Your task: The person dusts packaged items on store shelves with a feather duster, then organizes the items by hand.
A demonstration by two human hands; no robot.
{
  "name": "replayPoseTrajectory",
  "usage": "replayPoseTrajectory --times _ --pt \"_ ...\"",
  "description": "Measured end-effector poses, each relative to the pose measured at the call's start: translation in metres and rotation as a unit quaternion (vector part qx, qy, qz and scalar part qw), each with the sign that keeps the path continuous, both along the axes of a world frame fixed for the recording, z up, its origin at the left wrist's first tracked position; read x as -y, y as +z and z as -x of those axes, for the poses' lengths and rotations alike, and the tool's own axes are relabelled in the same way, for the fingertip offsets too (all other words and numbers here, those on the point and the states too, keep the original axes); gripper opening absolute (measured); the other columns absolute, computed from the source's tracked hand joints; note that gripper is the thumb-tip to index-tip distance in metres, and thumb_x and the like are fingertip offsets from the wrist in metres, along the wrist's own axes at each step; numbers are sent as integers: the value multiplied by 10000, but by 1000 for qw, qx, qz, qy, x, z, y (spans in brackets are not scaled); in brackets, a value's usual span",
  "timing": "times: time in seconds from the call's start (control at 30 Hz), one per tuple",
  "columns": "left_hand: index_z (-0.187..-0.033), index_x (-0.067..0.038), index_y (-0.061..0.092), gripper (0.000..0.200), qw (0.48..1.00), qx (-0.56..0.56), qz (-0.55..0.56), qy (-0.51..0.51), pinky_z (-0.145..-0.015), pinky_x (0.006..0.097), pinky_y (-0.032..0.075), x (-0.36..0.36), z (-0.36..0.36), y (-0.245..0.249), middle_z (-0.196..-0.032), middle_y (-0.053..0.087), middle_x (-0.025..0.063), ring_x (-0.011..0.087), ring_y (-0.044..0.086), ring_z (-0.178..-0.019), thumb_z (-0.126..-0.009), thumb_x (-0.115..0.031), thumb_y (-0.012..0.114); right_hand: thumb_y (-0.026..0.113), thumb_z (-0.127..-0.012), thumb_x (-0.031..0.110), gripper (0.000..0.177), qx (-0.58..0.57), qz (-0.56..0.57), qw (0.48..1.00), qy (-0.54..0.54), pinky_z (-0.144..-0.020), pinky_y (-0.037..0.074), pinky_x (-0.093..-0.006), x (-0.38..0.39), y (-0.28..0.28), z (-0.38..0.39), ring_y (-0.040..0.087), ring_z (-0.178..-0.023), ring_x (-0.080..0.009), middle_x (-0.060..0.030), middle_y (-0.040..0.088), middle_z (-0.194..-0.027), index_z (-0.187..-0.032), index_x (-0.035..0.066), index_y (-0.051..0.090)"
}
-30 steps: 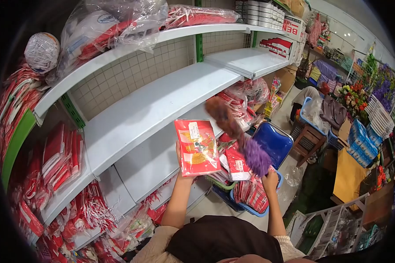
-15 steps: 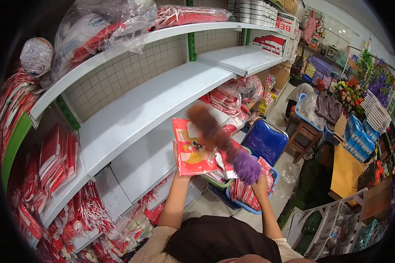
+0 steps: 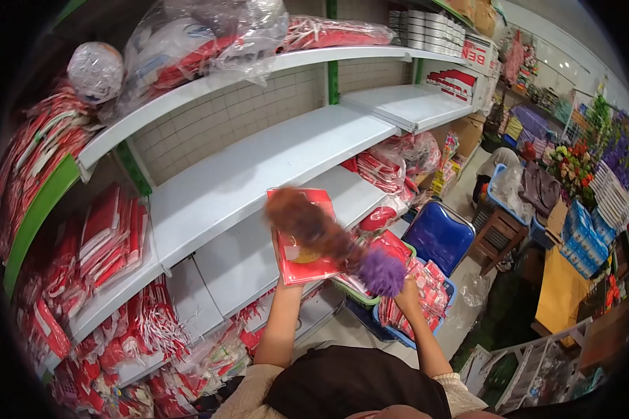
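Observation:
My left hand (image 3: 286, 281) holds a flat red plastic-wrapped packet (image 3: 307, 269) with a gold print upright in front of the shelves. A fluffy duster (image 3: 314, 234), brown at the tip and purple near the handle, lies across the packet's face and is blurred. At the duster's purple end is my right hand (image 3: 407, 292), its fingers closed round the handle, which is mostly hidden. Behind that hand, red and white packets (image 3: 430, 286) fill a blue basket (image 3: 449, 307).
White shelves (image 3: 258, 157) curve across the left and middle. Red bundles (image 3: 112, 230) are stacked at the left. A blue chair (image 3: 437, 234) stands beyond the baskets. At the right are a yellow-brown table (image 3: 558, 290) and a white rack (image 3: 531, 356).
The duster's brown tip has swept left and slightly down over the packet, covering more of its print. The camera view has shifted, so the shelves appear lower and further right.

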State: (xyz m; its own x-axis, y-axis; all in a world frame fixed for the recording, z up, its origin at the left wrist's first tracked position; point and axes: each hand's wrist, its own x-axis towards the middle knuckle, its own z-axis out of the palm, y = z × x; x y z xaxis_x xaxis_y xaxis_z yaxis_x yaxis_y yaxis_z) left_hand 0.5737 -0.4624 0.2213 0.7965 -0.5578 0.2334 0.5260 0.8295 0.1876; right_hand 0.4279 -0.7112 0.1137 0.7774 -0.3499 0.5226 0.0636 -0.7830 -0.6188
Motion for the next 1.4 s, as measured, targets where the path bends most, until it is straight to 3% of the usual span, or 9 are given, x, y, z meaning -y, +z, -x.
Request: replayPoseTrajectory --times 0.1,0.4,0.7,0.83,0.93,1.0,1.07,1.17,1.4 --pt "-1211 -104 463 563 998 9 19 65 -936 445 400 -10 -1 -10 -1152 530 94 252 520 -1018 -869 -547 401 598 -650 185 179 -127 105 986 22 -555 437 -482 -3 5 -20 557 -572 -407 -219 549 -582 -663 9 576" --pt "-1351 -81 318 745 985 82 9 151 -943 534 382 -75 31 29 -1307 426 163 351 458 -1148 -842 -617 413 595 -710 111 259 -29 -48 996 68 -626 432 -479 -43 105 -124 569 -718 -430 -259 579 -731 -913 -33 526" --pt "-1353 -74 305 796 979 88 24 184 -928 543 397 -113 53 34 -1315 414 173 359 466 -1141 -820 -657 406 542 -696 -48 238 -25 92 989 109 -735 462 -432 -76 193 -225 585 -819 -399 -236 613 -845 -931 -26 576" --pt "-1353 -70 303 807 977 91 12 192 -926 543 400 -123 62 37 -1316 413 175 360 468 -1140 -818 -666 397 582 -758 26 241 197 209 957 51 -741 465 -387 -112 195 -219 576 -842 -359 -210 601 -881 -994 -21 579" --pt "-1353 -66 301 815 977 92 6 193 -923 544 403 -130 67 38 -1317 412 175 361 470 -1140 -816 -673 389 611 -774 75 268 290 79 937 177 -632 491 -352 -155 192 -181 595 -715 -302 -157 605 -854 -1003 -55 559" --pt "-1353 -64 300 821 977 96 3 192 -922 544 405 -135 70 40 -1317 411 176 361 471 -1140 -814 -678 385 617 -821 128 321 35 -133 935 328 -611 481 -275 -183 182 -149 597 -697 -208 -120 610 -847 -1086 -30 528" --pt "-1353 -62 299 826 975 99 1 198 -921 544 407 -141 71 40 -1318 410 177 362 472 -1140 -813 -683 380 611 -850 149 400 -157 -316 809 471 -607 465 -224 -206 170 -134 589 -710 -130 -88 614 -839 -1185 -13 464" --pt "-1352 -59 297 835 971 92 -10 222 -919 545 410 -152 71 37 -1319 409 177 362 473 -1140 -811 -689 373 594 -862 121 456 -173 -374 724 553 -671 455 -216 -239 165 -118 590 -789 -113 -102 631 -905 -1251 -16 400" --pt "-1392 -67 242 655 874 71 -229 422 -1042 392 308 -201 45 57 -1377 347 157 289 392 -1235 -923 -521 302 573 -835 -11 439 -9 -400 742 538 -734 470 -227 -289 171 -155 591 -863 -119 -122 630 -998 -1245 -45 418"
